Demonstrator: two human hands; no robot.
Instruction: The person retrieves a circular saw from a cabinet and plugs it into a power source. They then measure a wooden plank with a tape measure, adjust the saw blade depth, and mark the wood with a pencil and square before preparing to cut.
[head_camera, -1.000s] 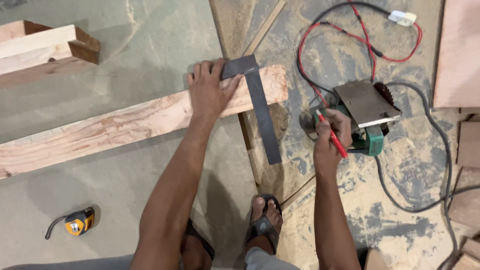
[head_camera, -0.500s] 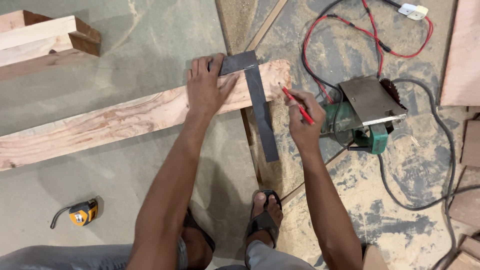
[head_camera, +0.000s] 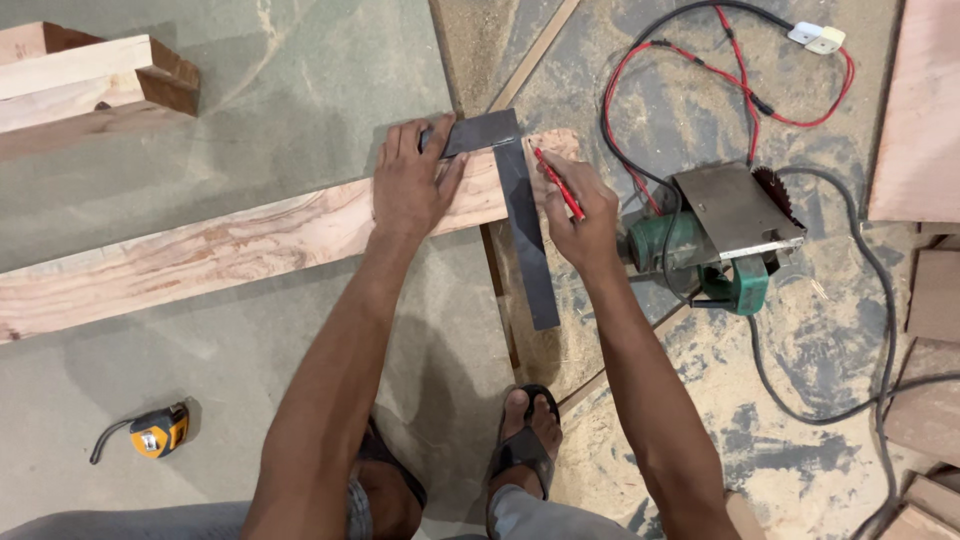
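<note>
1. Nearest the camera, a foot in a dark sandal (head_camera: 525, 450) stood on the dusty floor (head_camera: 250, 360), and a yellow tape measure (head_camera: 155, 432) lay well apart to the left.
2. The left hand (head_camera: 410, 185) lay flat with fingers spread, pressing the stock of a dark metal try square (head_camera: 520, 210) down onto a long reddish wooden plank (head_camera: 220, 245) that lay across the floor.
3. The square's blade ran across the plank near its right end and reached past the near edge toward the foot.
4. The right hand (head_camera: 580, 220) pinched a red pencil (head_camera: 558, 183) between thumb and fingers, its tip at the plank's top face just beside the blade's right edge.
5. By the look of it, the step in hand was marking a square line across the plank; it would call for keeping the stock tight to the plank's edge and the pencil tip against the blade for the whole stroke.
6. Just beyond the right hand sat a green circular saw (head_camera: 725, 235) in sawdust, with red and black cables (head_camera: 740, 90) looping farther off.
7. At the far left lay stacked timber offcuts (head_camera: 90, 75).
</note>
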